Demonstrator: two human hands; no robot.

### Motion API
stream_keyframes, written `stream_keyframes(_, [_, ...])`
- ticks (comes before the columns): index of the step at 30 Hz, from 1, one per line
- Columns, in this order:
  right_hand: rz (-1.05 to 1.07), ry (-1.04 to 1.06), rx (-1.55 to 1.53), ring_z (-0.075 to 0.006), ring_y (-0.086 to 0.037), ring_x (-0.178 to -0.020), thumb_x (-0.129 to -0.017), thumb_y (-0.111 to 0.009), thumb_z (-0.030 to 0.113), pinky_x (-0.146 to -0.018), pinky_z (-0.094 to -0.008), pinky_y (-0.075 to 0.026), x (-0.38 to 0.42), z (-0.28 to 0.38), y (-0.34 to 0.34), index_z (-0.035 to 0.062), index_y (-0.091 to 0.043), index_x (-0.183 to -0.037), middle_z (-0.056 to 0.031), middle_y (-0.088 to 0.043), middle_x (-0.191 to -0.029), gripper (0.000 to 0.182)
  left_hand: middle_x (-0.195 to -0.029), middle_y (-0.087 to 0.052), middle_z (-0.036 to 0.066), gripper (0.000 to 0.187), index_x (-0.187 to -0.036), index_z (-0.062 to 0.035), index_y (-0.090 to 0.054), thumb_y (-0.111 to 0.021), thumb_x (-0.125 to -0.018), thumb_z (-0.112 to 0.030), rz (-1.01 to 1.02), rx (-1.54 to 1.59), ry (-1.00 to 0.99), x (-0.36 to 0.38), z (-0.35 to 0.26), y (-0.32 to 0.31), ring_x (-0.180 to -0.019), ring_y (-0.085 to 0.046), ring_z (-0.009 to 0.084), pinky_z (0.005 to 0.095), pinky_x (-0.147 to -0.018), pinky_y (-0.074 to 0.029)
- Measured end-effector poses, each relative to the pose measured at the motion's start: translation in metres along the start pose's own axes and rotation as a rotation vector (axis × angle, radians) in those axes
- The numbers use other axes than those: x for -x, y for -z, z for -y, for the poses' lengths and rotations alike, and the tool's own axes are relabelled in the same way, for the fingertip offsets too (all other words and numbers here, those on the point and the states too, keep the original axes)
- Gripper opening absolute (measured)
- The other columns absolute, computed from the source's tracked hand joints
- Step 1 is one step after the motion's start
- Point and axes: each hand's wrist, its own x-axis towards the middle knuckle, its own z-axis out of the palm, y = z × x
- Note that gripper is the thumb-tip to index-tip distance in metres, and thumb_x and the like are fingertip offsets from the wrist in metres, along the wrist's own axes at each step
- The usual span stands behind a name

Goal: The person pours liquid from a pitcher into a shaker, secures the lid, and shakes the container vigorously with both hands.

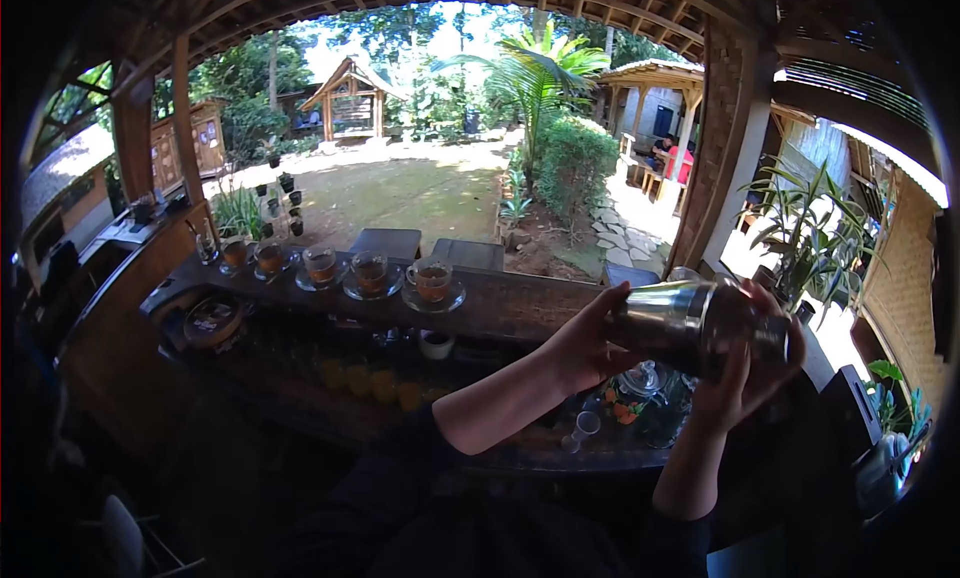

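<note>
A metal cocktail shaker (pixel 665 313) is held nearly level in the air over the right part of the counter. My left hand (pixel 592 340) grips its left end, with the fingers partly hidden behind it. Around its right end wraps my right hand (pixel 745 373). Below the shaker, on the lower counter, are a small clear double-ended measuring glass (pixel 583 430), a glass lidded jar (pixel 643 378) and some orange-red pieces (pixel 627 412) that I cannot make out closely.
Several glass cups of brown drink, among them a cup (pixel 432 280) on a saucer, line the raised wooden bar (pixel 520 303). Underneath stand a white bowl (pixel 436 345) and several yellowish glasses (pixel 370 381). A potted plant (pixel 810 228) is at right; people sit outside beyond.
</note>
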Motion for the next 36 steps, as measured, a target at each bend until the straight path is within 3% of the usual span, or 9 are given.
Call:
stream_keyframes(6, [0.246,0.601,0.048,-0.0323,-0.049,-0.111,-0.075,-0.073,0.037,-0.095,-0.0499,-0.043,0.033,0.027,0.019,0.0232,-0.028,-0.13,-0.0014,-0.047,-0.115,0.073,-0.117,-0.055,0.01,0.055,-0.13,-0.0075,-0.038,-0.051,-0.09,-0.042,0.264,-0.152,-0.164,0.028,-0.01,-0.032,-0.107,-0.055,0.0221,0.0374,-0.094,-0.043])
stream_keyframes(9, [0.133,0.199,-0.043,-0.0296,-0.05,-0.11,-0.077,-0.072,0.027,-0.093,-0.045,-0.043,0.015,-0.016,0.006,0.0124,-0.027,-0.129,-0.0094,-0.051,-0.11,0.07,-0.11,-0.06,0.009,0.056,-0.127,-0.0081,-0.043,-0.054,-0.087,-0.046,0.174,-0.429,-0.343,0.01,0.002,-0.003,-0.106,-0.056,0.0219,0.0383,-0.092,-0.045])
stream_keyframes(10, [0.074,0.132,0.007,-0.0297,-0.05,-0.11,-0.078,-0.071,0.025,-0.092,-0.0441,-0.043,0.011,-0.026,0.003,0.0096,-0.027,-0.129,-0.013,-0.05,-0.111,0.069,-0.105,-0.061,0.009,0.054,-0.122,-0.0082,-0.048,-0.056,-0.085,-0.046,-0.034,0.196,0.121,0.0,-0.007,0.002,-0.105,-0.057,0.0231,0.0395,-0.092,-0.045])
stream_keyframes(12, [0.017,-0.103,0.079,-0.0335,-0.05,-0.11,-0.08,-0.067,0.026,-0.09,-0.0448,-0.043,0.01,-0.018,-0.002,0.0088,-0.027,-0.128,-0.0211,-0.045,-0.119,0.066,-0.108,-0.06,0.011,0.055,-0.122,-0.0061,-0.048,-0.059,-0.083,-0.044,-0.205,0.104,0.126,0.001,-0.006,-0.002,-0.104,-0.057,0.0239,0.0405,-0.091,-0.045])
stream_keyframes(17, [0.295,0.845,-0.048,-0.0259,-0.049,-0.112,-0.065,-0.08,0.028,-0.093,-0.0463,-0.042,0.027,0.029,0.01,0.0325,-0.058,-0.104,0.0006,-0.05,-0.115,0.045,-0.108,-0.058,0.012,0.057,-0.129,-0.0052,-0.043,-0.055,-0.085,-0.039,0.228,-0.098,-0.188,0.026,-0.009,-0.036,-0.099,-0.058,0.0238,0.0394,-0.09,-0.044])
stream_keyframes(24, [0.157,-0.107,0.083,-0.0337,-0.053,-0.11,-0.078,-0.067,0.011,-0.095,-0.0465,-0.042,0.022,-0.041,-0.004,0.0052,-0.033,-0.123,-0.0253,-0.047,-0.121,0.057,-0.099,-0.063,0.008,0.047,-0.115,-0.0093,-0.051,-0.046,-0.089,-0.047,-0.121,0.221,0.069,-0.029,0.015,0.04,-0.086,-0.064,0.0204,0.0387,-0.082,-0.052])
stream_keyframes(30, [0.437,0.302,0.261,-0.0343,-0.052,-0.1,-0.072,-0.076,0.032,-0.083,-0.0522,-0.046,0.049,0.058,0.007,0.0344,-0.05,-0.114,0.0031,-0.054,-0.107,0.05,-0.105,-0.057,0.014,0.066,-0.131,-0.0053,-0.039,-0.055,-0.083,-0.047,0.241,-0.21,-0.228,0.052,-0.002,-0.035,-0.099,-0.057,0.024,0.0384,-0.088,-0.045])
stream_keyframes(32, [-0.069,1.108,-0.136,-0.0211,-0.043,-0.109,-0.073,-0.073,0.03,-0.084,-0.0443,-0.039,0.054,0.02,-0.005,0.0367,-0.054,-0.105,0.0114,-0.047,-0.121,0.037,-0.105,-0.058,0.013,0.065,-0.131,-0.0055,-0.039,-0.055,-0.083,-0.046,0.237,-0.213,-0.236,0.056,-0.012,-0.033,-0.096,-0.058,0.0242,0.0388,-0.088,-0.045])
stream_keyframes(36, [0.337,0.328,0.116,-0.0393,-0.049,-0.107,-0.081,-0.063,0.028,-0.093,-0.0527,-0.04,0.029,-0.008,-0.03,0.0156,-0.025,-0.127,-0.0246,-0.045,-0.122,0.061,-0.102,-0.061,0.013,0.048,-0.115,-0.0054,-0.05,-0.054,-0.086,-0.043,0.172,0.223,0.05,0.015,-0.011,0.03,-0.094,-0.06,0.0239,0.0418,-0.086,-0.048])
